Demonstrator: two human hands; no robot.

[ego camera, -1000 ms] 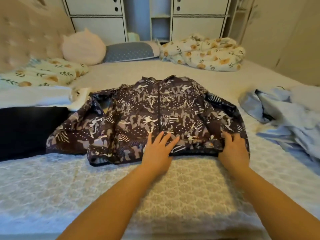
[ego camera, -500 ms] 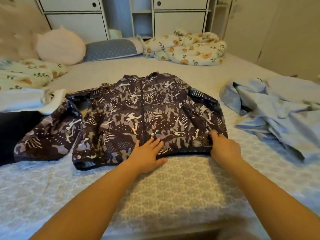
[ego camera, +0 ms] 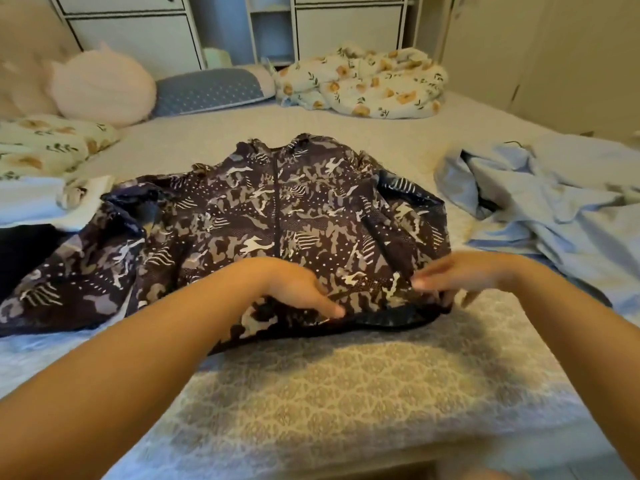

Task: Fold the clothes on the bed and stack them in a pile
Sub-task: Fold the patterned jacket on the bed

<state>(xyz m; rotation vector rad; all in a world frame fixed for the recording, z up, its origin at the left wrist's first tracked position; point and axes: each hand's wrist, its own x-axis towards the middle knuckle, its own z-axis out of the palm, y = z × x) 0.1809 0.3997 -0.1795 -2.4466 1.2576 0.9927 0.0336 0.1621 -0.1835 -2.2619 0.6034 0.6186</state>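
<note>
Bare bed [ego camera: 363, 386] lies open in front of the patterned jacket [ego camera: 263, 216], free for passage. To the right the crumpled blue garment [ego camera: 554, 209] crowds the jacket's edge; to the left a dark folded garment [ego camera: 20, 251] and white cloth [ego camera: 31, 199] hem it in.

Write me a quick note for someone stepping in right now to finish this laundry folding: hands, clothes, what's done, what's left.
Left hand and right hand: both grip the near hem of the patterned jacket, lifting it slightly.
The jacket lies spread, front up, mid-bed; its sleeves are not folded.
The light blue garment lies crumpled on the right, unfolded.
Some dark and white clothes lie at the left edge; I can't tell whether they're folded.
Left: fold both, then stack.
</note>
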